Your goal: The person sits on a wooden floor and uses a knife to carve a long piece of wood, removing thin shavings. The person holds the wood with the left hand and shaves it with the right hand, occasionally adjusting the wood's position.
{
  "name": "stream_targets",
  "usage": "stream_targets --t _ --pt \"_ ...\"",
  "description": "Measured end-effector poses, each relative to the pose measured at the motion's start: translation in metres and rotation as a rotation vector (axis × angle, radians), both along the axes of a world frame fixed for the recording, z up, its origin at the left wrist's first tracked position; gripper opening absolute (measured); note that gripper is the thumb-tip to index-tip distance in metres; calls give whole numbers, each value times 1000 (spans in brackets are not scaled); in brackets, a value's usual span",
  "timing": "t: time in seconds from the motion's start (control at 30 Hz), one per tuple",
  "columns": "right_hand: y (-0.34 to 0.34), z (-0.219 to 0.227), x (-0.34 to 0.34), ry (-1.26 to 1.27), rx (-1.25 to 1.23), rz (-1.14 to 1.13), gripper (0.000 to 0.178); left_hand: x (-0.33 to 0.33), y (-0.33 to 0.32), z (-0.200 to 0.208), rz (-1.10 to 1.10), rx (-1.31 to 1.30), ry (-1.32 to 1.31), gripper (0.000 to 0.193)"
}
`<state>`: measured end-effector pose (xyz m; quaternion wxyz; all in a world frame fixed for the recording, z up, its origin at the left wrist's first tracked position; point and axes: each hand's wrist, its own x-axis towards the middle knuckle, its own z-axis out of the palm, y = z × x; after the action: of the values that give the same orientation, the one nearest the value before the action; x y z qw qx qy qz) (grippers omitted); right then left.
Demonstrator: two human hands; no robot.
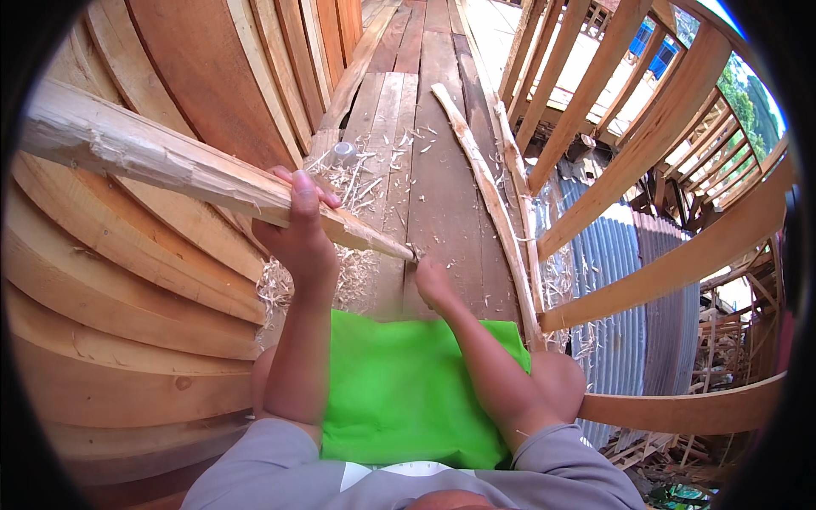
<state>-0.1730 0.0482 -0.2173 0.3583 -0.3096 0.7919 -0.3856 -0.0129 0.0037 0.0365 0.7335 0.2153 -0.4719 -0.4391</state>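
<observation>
A long pale wooden pole (170, 157), stripped and roughly shaved, slants from the upper left down to a tapered tip in front of me. My left hand (303, 217) grips it from below, the thumb on the near side and fingers partly hidden behind it. My right hand (433, 282) is closed in a fist at the tip. A small dark piece shows between that fist and the wood; the fist hides the rest, so its kind is unclear. A bright green cloth (408, 382) covers my lap.
Wood shavings (353, 272) litter the plank floor (438, 187) around a small clear cup (343, 151). A crooked peeled pole (480, 174) lies along the right side. Upright boards (127, 340) line the left; a slatted railing (625, 178) on the right overlooks corrugated metal sheets (608, 272).
</observation>
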Motion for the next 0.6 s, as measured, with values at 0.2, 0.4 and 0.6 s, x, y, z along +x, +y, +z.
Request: stream_targets --t 0.2,0.4,0.6 --pt "0 32 24 0 76 2 52 8 -3 -3 6 -15 27 20" --pt "-1 -62 -13 261 -45 -30 55 2 0 0 -25 -11 27 21" --pt "-9 -23 22 19 -11 -52 55 10 -2 -5 27 14 -23 21"
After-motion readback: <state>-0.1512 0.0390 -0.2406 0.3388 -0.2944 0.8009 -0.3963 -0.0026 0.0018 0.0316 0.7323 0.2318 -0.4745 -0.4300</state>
